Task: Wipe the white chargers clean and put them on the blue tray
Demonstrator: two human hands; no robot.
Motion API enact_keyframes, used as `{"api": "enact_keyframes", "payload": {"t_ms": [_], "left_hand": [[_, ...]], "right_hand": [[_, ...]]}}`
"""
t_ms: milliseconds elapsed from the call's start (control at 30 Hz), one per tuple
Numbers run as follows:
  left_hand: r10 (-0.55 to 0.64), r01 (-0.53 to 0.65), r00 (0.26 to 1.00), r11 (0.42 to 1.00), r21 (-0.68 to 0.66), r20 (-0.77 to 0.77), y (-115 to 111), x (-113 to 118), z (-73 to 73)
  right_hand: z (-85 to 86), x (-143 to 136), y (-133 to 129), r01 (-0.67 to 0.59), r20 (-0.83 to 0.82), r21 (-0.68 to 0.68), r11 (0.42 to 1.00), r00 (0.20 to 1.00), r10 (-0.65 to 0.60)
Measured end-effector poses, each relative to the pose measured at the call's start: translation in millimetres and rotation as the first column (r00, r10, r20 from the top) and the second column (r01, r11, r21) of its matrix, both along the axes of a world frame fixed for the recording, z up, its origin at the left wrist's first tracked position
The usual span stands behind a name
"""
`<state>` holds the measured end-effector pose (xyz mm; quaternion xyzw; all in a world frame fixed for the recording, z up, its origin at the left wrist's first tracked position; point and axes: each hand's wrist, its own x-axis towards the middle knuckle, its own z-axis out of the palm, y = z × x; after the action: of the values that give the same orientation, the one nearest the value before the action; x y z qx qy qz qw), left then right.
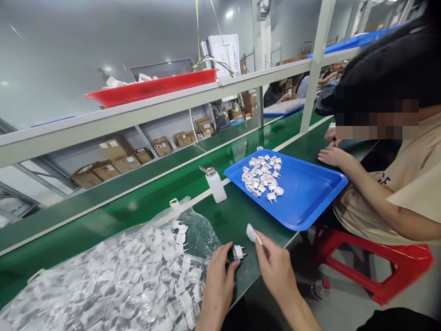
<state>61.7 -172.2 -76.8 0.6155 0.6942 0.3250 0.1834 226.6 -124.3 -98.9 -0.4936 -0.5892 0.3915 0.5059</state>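
1. Left hand [218,278] grips a white plug [237,252] at the green bench [237,207], prongs outward
2. Right hand [277,269] pinches a white pad [251,232], apart from the plug
3. Handling appears under way; contact would need steady fingers

Open green bench [241,216] lies between clear bag [203,230] and blue tray [306,184] — white bottle [216,186] stands behind.

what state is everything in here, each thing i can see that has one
left hand: fingertips on a plug
plug: prongs pointing away from fingers
right hand: pinching a cloth
cloth: white, bunched
blue tray: partly filled
white bottle: upright, metal lid flipped up
plastic bag: crumpled, full of plugs
red tray: holding white pieces
stool: upright
floor bottle: red cap on
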Motion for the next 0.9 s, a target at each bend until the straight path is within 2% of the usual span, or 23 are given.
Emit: {"api": "enact_keyframes", "payload": {"t_ms": [133,267,500,767,900], "left_hand": [[-0.046,0.045,0.999,0.999,0.02,0.013,3,0,0.5],[-0.065,0.064,0.997,0.998,0.018,0.031,4,1,6.1],[-0.053,0.053,0.999,0.997,0.053,0.012,5,1,3.2],[-0.054,0.053,0.999,0.991,0.122,0.004,4,6,-3.6],[-0.041,0.041,0.999,0.992,0.115,0.003,3,7,-2.6]], "right_hand": [[-5.6,-11,-33,-0.192,0.108,0.07,0.979,0.977,0.183],[-7.4,-15,-43,-0.324,0.272,0.089,0.942,0.918,0.29],[6.7,-15,-25,-0.337,0.507,0.031,0.941,0.817,0.276],[24.2,-19,-13,-0.341,0.53,0.004,0.94,0.798,0.287],[16.9,-11,-28,-0.375,0.516,0.01,0.927,0.796,0.317]]}}
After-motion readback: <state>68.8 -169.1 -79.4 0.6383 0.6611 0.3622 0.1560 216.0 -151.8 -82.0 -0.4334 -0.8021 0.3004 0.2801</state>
